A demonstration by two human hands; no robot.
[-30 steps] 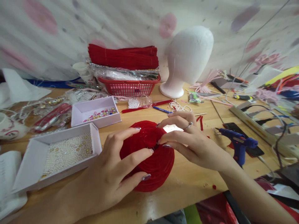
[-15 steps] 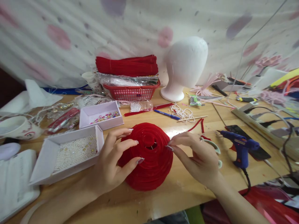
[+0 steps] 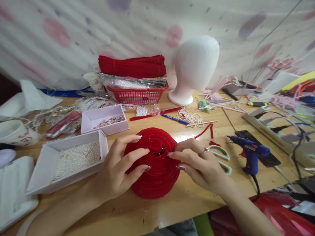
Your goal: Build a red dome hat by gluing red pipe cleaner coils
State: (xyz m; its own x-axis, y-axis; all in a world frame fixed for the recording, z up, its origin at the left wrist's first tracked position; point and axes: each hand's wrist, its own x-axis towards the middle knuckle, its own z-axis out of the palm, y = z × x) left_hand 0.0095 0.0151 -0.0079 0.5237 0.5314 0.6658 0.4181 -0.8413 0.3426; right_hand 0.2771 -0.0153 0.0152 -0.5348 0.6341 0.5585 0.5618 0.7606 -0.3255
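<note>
A red fuzzy dome (image 3: pixel 155 182), built of coiled strips that look like chenille stems, rests on the table in front of me. Near its top, beside a small round coil (image 3: pixel 156 144), a dark gap shows thin pale wires inside. My left hand (image 3: pixel 123 167) lies on the dome's left side, fingers spread and thumb apart. On the right, my right hand (image 3: pixel 200 164) wears a ring and reaches a fingertip to the gap's edge. Its thumb stays apart on the dome's right flank. I see nothing held in either hand.
Left stand white boxes of pearl beads (image 3: pixel 76 160) and coloured gems (image 3: pixel 108 123). Behind are a red basket (image 3: pixel 139 95) and a white foam head (image 3: pixel 197 65). Right lie scissors (image 3: pixel 225 167), a blue glue gun (image 3: pixel 251 150), a phone (image 3: pixel 272 160) and a power strip (image 3: pixel 270 131).
My right hand has moved left onto the dome, its thumb and finger now apart instead of together. My left hand stays nearly in place. The view has shifted slightly.
</note>
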